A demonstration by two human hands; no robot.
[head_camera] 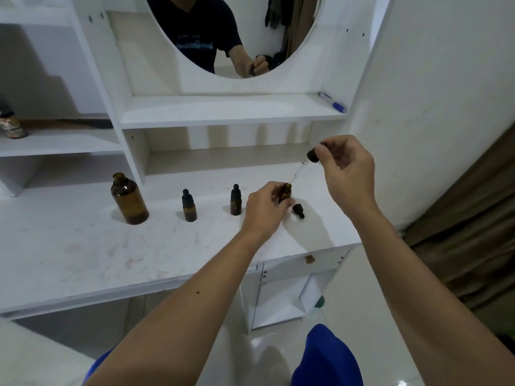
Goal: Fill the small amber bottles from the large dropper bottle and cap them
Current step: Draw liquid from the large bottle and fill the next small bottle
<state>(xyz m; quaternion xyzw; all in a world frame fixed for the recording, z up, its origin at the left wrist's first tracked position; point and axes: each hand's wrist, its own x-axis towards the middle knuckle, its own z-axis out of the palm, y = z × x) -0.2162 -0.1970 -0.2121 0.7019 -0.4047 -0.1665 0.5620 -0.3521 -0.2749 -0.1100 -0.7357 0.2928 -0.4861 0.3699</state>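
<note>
While left hand closes round open small amber bottle standing on white desk, we see right hand raised above and right of it, fingers pinched on black bulb of large dropper. Glass pipette slants down-left, tip just above bottle mouth. Loose small dropper cap lies just right of left hand. 2 capped small bottles stand left of left hand; farther left, large amber bottle, uncapped, upright.
</note>
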